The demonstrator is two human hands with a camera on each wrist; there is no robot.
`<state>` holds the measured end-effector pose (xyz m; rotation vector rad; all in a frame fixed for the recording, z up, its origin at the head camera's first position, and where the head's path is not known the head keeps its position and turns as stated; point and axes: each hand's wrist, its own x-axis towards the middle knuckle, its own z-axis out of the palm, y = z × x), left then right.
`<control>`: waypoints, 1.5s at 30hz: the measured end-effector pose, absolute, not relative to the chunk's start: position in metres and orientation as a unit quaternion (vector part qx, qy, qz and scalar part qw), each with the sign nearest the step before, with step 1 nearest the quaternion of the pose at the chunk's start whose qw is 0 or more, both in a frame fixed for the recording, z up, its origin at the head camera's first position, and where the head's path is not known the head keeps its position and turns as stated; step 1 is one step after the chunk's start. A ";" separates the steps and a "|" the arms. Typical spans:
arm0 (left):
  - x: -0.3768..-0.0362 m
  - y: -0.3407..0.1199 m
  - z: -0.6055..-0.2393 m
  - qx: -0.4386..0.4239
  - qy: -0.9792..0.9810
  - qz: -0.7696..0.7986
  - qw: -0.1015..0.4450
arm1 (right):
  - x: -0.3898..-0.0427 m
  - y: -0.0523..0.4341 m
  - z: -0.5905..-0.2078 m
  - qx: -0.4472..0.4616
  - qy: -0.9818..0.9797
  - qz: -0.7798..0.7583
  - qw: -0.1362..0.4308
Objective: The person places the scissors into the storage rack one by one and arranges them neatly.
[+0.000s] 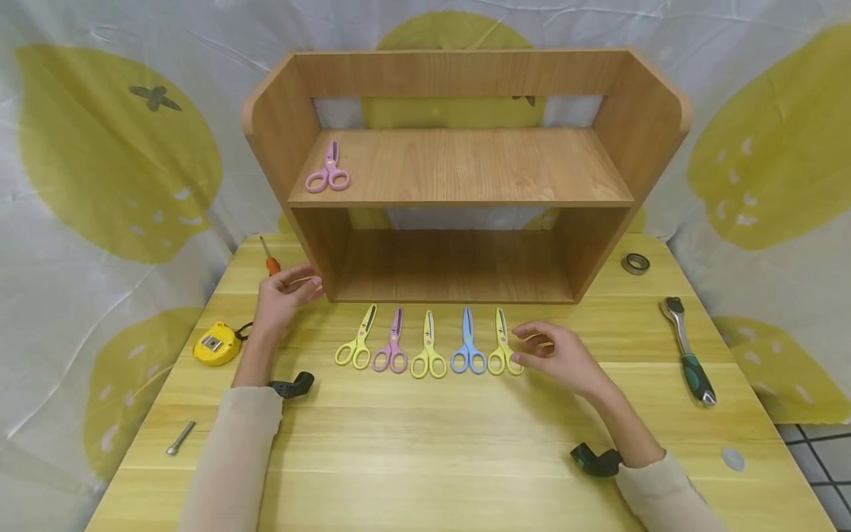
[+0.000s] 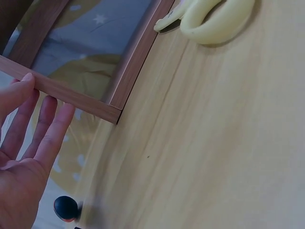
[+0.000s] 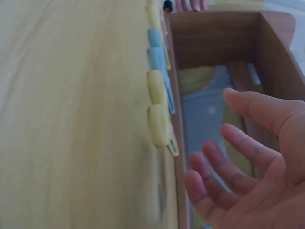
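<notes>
My left hand [image 1: 281, 297] holds the lower left side of a wooden shelf [image 1: 479, 166], thumb on the panel's front edge and fingers along its outer side. My right hand [image 1: 561, 358] hovers with loosely bent fingers beside the rightmost yellow scissors [image 1: 500, 340], nothing in its grasp. Left of that pair, in a row before the shelf, lie blue scissors [image 1: 468, 341], yellow scissors [image 1: 428, 346], pink scissors [image 1: 394, 341] and another yellow pair [image 1: 360, 338], tips pointing toward the shelf. One more pair of pink scissors [image 1: 329, 168] lies at the left of the upper shelf board.
On the table's left are an orange-handled screwdriver [image 1: 271, 262], a yellow tape measure [image 1: 218, 343] and a bolt [image 1: 180, 438]. On the right lie a ring-shaped bearing [image 1: 635, 263], a ratchet wrench [image 1: 689, 355] and a pale disc [image 1: 733, 459]. A lemon-print curtain [image 1: 120, 148] surrounds the table.
</notes>
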<state>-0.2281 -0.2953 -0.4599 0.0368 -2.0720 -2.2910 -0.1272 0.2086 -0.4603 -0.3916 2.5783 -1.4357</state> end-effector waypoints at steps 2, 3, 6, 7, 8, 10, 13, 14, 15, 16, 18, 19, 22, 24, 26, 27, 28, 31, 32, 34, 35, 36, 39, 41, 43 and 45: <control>-0.226 -0.293 -0.458 0.013 -0.669 -0.743 0.031 | -0.125 0.209 -0.465 -0.128 0.865 -0.476 0.088; -0.225 -0.292 -0.457 0.011 -0.667 -0.745 0.032 | -0.124 0.209 -0.466 -0.127 0.866 -0.475 0.091; -0.223 -0.290 -0.454 0.013 -0.670 -0.741 0.037 | -0.122 0.209 -0.470 -0.121 0.872 -0.465 0.095; -0.222 -0.289 -0.453 0.015 -0.674 -0.737 0.038 | -0.122 0.209 -0.471 -0.118 0.873 -0.463 0.096; -0.221 -0.289 -0.452 0.018 -0.678 -0.733 0.038 | -0.122 0.209 -0.472 -0.117 0.875 -0.460 0.095; -0.221 -0.288 -0.452 0.030 -0.689 -0.723 0.040 | -0.122 0.209 -0.475 -0.114 0.879 -0.453 0.097; -0.221 -0.288 -0.453 0.034 -0.690 -0.722 0.039 | -0.122 0.208 -0.480 -0.110 0.884 -0.444 0.099; -0.221 -0.288 -0.453 0.033 -0.686 -0.726 0.040 | -0.122 0.207 -0.482 -0.109 0.886 -0.439 0.099; -0.221 -0.287 -0.454 0.028 -0.680 -0.731 0.040 | -0.122 0.206 -0.483 -0.107 0.888 -0.437 0.098; -0.221 -0.287 -0.454 0.022 -0.674 -0.737 0.040 | -0.122 0.205 -0.485 -0.106 0.891 -0.431 0.096; -0.222 -0.287 -0.455 0.014 -0.662 -0.748 0.044 | -0.121 0.203 -0.487 -0.103 0.895 -0.423 0.092; -0.222 -0.288 -0.457 0.012 -0.657 -0.753 0.045 | -0.121 0.201 -0.487 -0.099 0.897 -0.420 0.092; -0.223 -0.289 -0.461 0.012 -0.652 -0.757 0.049 | -0.120 0.198 -0.489 -0.098 0.902 -0.411 0.087; -0.225 -0.290 -0.464 0.017 -0.658 -0.751 0.053 | -0.120 0.196 -0.489 -0.095 0.904 -0.409 0.083; -0.226 -0.291 -0.467 0.022 -0.669 -0.741 0.055 | -0.120 0.195 -0.489 -0.093 0.906 -0.407 0.077; -0.226 -0.291 -0.469 0.024 -0.673 -0.737 0.055 | -0.120 0.194 -0.489 -0.092 0.907 -0.405 0.074; -0.227 -0.291 -0.470 0.030 -0.679 -0.731 0.058 | -0.120 0.194 -0.489 -0.092 0.907 -0.404 0.072; -0.228 -0.290 -0.472 0.036 -0.689 -0.722 0.056 | -0.120 0.194 -0.489 -0.089 0.912 -0.395 0.066; -0.228 -0.290 -0.472 0.038 -0.691 -0.720 0.056 | -0.120 0.193 -0.489 -0.087 0.914 -0.392 0.064; -0.228 -0.289 -0.471 0.041 -0.690 -0.720 0.054 | -0.120 0.193 -0.490 -0.082 0.916 -0.389 0.062; -0.227 -0.289 -0.469 0.043 -0.689 -0.722 0.051 | -0.120 0.193 -0.490 -0.078 0.916 -0.389 0.063; -0.225 -0.288 -0.467 0.045 -0.687 -0.724 0.049 | -0.120 0.192 -0.491 -0.074 0.916 -0.389 0.064; -0.222 -0.288 -0.465 0.047 -0.679 -0.731 0.047 | -0.119 0.191 -0.491 -0.058 0.915 -0.393 0.071; -0.222 -0.289 -0.465 0.043 -0.676 -0.734 0.047 | -0.119 0.190 -0.489 -0.049 0.914 -0.396 0.077; -0.224 -0.289 -0.467 0.035 -0.672 -0.738 0.049 | -0.119 0.191 -0.486 -0.043 0.912 -0.400 0.082; -0.225 -0.289 -0.468 0.030 -0.668 -0.742 0.050 | -0.120 0.192 -0.484 -0.040 0.910 -0.404 0.082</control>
